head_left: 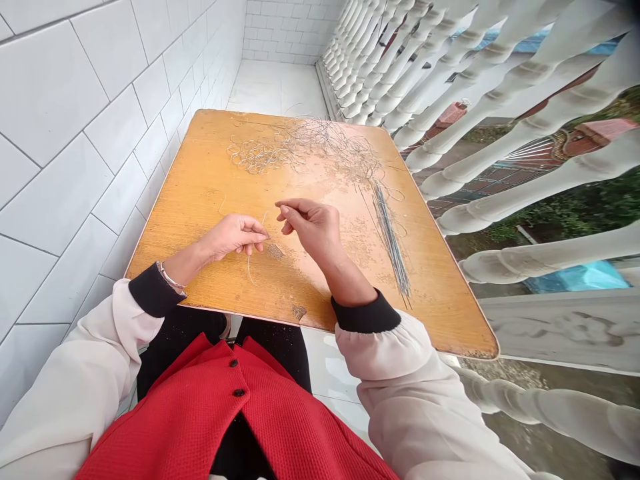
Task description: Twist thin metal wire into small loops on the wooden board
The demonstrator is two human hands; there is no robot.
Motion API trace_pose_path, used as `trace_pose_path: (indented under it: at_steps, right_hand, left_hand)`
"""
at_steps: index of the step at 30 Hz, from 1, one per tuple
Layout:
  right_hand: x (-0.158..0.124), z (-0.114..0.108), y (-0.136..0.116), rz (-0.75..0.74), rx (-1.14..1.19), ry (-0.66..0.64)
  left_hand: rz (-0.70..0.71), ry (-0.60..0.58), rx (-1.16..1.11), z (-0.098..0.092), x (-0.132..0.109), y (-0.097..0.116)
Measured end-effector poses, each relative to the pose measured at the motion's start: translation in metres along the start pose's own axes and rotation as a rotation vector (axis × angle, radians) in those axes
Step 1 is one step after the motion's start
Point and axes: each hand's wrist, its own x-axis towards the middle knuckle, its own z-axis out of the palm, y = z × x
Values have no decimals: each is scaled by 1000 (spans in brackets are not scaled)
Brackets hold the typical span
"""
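Observation:
My left hand [237, 235] is closed in a pinch above the near part of the wooden table [195, 180]. A thin pale wire [251, 272] shows below its fingers, and a short bit of it shows above them. To the right, my right hand [314, 227] is raised with thumb and forefinger pressed together. Whatever lies between those fingertips is too fine to make out. The two hands are close but apart. Beyond them spreads a loose tangle of wire loops [265, 155]. A bundle of straight grey wires [391, 243] lies right of my right hand.
White tiled wall [65, 173] runs along the left side of the table. A row of white balusters [505, 200] stands along the right. Worn patches [299, 312] mark the tabletop near its front edge. White floor tiles [275, 83] lie beyond the table.

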Motion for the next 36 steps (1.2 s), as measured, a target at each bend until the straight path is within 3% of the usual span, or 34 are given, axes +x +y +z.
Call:
trace_pose_path:
  at_steps: [10, 18, 24, 30, 36]
  right_hand:
    - [-1, 5, 5, 254, 408, -155]
    - [-1, 10, 1, 247, 442, -163]
    - [-3, 12, -1, 282, 407, -224]
    - [-2, 12, 3, 273, 403, -119]
    - [-1, 9, 5, 265, 358, -129]
  left_hand:
    - [101, 128, -68, 0, 1, -2]
    - [52, 131, -104, 0, -1, 1]
    - [117, 250, -138, 0, 3, 2]
    - [154, 319, -90, -7, 3, 1]
    - [131, 291, 21, -17, 2, -1]
